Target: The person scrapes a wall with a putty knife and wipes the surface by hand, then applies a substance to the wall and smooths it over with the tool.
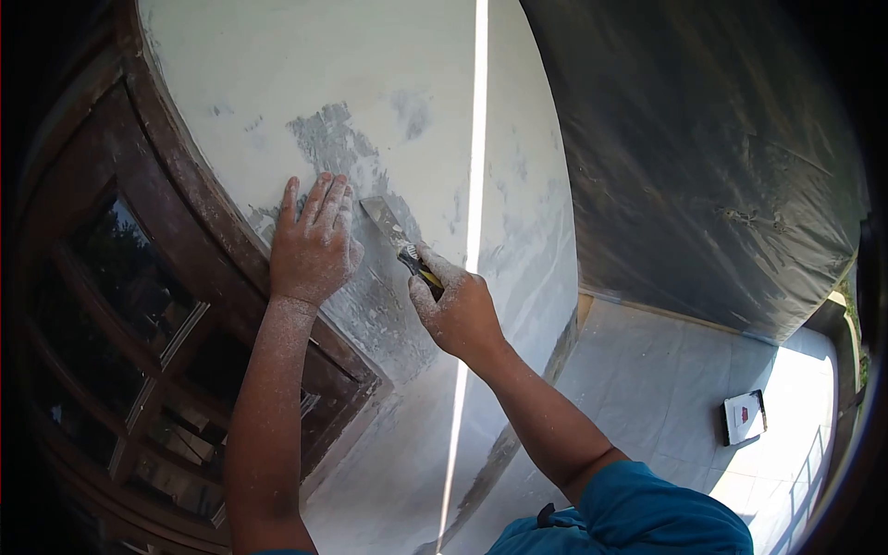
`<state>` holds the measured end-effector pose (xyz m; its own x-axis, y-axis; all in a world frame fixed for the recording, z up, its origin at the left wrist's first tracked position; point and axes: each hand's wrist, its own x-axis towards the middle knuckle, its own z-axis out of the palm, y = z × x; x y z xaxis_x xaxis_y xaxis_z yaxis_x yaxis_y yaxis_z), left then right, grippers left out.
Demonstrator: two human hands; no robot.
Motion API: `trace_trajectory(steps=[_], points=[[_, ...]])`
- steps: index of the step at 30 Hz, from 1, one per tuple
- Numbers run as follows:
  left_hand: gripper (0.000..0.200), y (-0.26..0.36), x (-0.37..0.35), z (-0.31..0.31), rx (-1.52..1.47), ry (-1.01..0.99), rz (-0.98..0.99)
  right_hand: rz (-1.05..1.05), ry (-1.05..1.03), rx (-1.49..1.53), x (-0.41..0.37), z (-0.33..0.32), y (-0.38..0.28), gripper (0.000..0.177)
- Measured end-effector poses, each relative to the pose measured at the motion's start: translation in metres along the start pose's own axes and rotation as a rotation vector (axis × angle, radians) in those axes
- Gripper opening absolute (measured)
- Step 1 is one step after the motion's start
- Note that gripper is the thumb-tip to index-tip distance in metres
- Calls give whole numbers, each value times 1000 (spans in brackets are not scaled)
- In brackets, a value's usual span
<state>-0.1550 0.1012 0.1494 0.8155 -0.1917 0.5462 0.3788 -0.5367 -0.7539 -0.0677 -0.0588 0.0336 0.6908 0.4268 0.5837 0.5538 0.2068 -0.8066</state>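
My right hand (455,301) is wrapped round the black and yellow handle of a putty knife (386,222). The knife's flat metal blade lies against or very close to the wall (388,55), over a scraped grey patch (335,139). To the left, my left hand (316,236) rests flat on the wall with its fingers stretched upward, over the lower part of the same patch. White dust coats both hands and the left forearm. Pale paint surrounds the bare grey area, whose edges look ragged.
A dark wooden window frame (208,208) with glass panes borders the wall on the left. Dark plastic sheeting (684,157) hangs at the right. On the pale, dusty floor (638,370) lies a small white and black box (744,418). A bright strip of light (477,120) crosses the wall.
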Motion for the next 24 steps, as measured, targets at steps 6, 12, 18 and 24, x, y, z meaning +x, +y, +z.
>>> trace_trajectory(steps=[6,12,18,24], points=[[56,2,-2,3,-27,58,-14,-97,27,-29,24,-1,8,49],[43,64,-32,11,-291,186,-300,-188,-35,-97,17,-1,39,54],[35,157,-12,8,-1335,158,-1121,-308,-248,-82,35,-17,58,63],[40,182,12,17,-1472,137,-1426,-390,-860,-196,96,-71,76,62]])
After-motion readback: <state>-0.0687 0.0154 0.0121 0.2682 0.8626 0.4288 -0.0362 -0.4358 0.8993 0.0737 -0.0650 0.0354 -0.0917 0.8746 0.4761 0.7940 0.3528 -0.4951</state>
